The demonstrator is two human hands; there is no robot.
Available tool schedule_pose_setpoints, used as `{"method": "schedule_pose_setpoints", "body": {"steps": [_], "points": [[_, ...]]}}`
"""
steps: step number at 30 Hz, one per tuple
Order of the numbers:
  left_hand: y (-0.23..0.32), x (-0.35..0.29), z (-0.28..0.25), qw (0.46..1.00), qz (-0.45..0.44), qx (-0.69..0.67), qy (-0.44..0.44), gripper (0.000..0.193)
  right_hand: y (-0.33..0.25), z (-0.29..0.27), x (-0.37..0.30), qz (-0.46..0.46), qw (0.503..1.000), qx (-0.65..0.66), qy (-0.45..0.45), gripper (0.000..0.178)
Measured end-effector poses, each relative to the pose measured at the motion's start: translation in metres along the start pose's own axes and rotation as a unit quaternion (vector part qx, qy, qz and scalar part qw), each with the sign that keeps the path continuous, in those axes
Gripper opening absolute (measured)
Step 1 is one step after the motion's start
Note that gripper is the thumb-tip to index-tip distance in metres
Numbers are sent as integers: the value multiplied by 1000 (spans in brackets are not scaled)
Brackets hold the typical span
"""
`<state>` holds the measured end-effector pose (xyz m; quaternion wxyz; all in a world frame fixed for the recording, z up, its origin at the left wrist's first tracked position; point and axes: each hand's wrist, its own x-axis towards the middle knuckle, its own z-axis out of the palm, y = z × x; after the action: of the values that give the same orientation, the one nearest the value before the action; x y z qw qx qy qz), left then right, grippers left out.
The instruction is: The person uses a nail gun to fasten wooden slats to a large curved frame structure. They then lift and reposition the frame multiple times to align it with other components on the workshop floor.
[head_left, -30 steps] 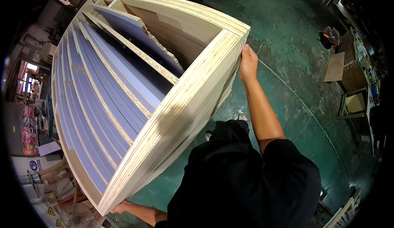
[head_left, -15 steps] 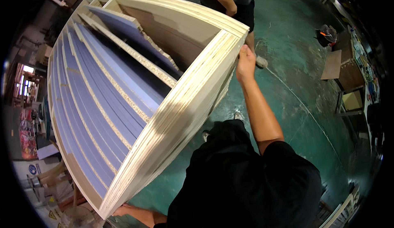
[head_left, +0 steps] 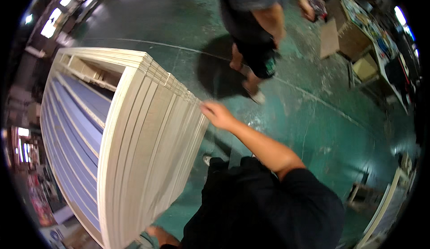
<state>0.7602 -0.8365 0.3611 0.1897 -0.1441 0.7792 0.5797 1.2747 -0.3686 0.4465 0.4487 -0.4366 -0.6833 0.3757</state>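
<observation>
A thick stack of pale wooden frames (head_left: 154,128) with layered plywood edges fills the left. Its top frame (head_left: 107,159) holds several blue-purple panels (head_left: 71,128) and speckled particleboard strips, running lengthwise. My right hand (head_left: 217,115) is at the far right corner of the stack, below the top frame, with fingers curled. Whether it grips an edge there is unclear. Low beside the near corner of the stack is my left hand (head_left: 159,234), smeared by motion and partly cut off by the lower edge.
A person (head_left: 251,16) in dark clothes stands beyond the stack on the green floor (head_left: 313,132). A workbench (head_left: 363,25) piled with items runs along the right, a board (head_left: 329,38) leaning near it. More pale framed panels (head_left: 385,204) stand at lower right.
The top frame now shows farther left and lower, with many layered edges visible beneath it. My right hand has left its corner. The other person shows more fully.
</observation>
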Motion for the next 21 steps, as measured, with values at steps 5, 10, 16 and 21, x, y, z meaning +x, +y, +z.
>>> {"method": "schedule_pose_setpoints", "body": {"steps": [5, 10, 16, 21], "points": [[-179, -169, 176, 929, -129, 185, -292, 35, 181, -108, -282, 332, 888, -158, -278, 45], [-200, -351, 371, 560, 310, 374, -671, 36, 296, -293, -574, 277, 672, -448, -521, 32], [-186, -415, 524, 607, 242, 313, -689, 12, 216, -404, -643, 696, 694, 160, 87, 25], [-243, -450, 575, 682, 57, 433, -587, 20, 228, -462, -615, 636, 684, 317, 163, 21]]}}
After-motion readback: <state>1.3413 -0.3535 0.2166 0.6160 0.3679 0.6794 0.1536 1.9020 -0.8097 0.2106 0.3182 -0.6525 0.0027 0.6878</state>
